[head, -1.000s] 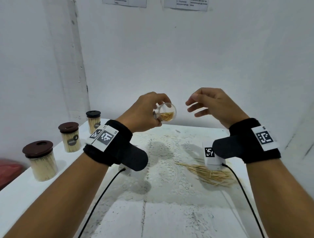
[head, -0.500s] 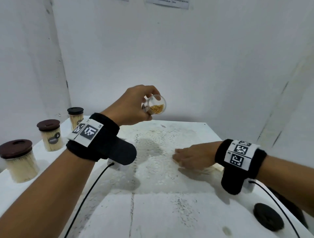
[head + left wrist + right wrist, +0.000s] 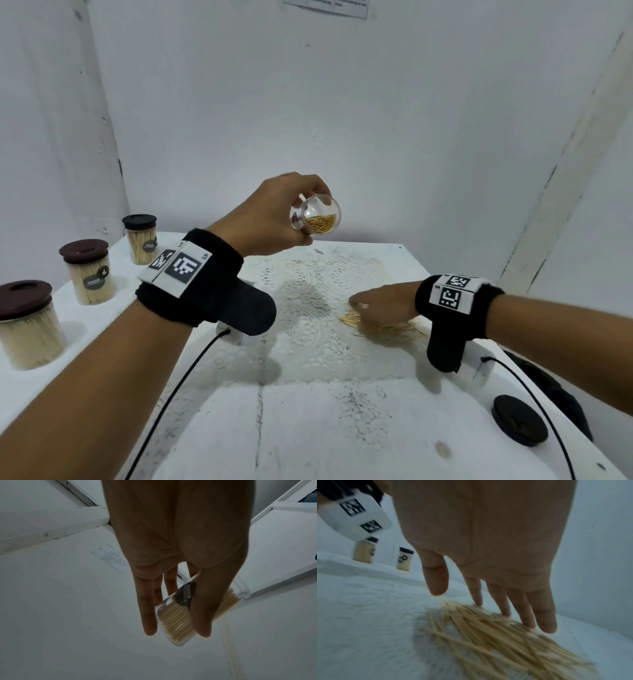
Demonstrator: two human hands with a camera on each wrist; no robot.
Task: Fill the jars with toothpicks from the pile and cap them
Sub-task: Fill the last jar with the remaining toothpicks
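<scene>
While the left hand (image 3: 270,219) grips a tilted, partly filled toothpick jar (image 3: 317,219), the right hand (image 3: 383,301) rests straight fingers (image 3: 520,608) on the toothpick pile (image 3: 383,327).

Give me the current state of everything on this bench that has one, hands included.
Left hand: holds the open jar in the air.
Open jar: uncapped, tilted, partly filled.
Right hand: fingers straight, touching the pile.
Toothpick pile: loose on the table.
Three capped jars: upright, full, at the left edge.
Loose lid: lying flat near the right edge.
</scene>
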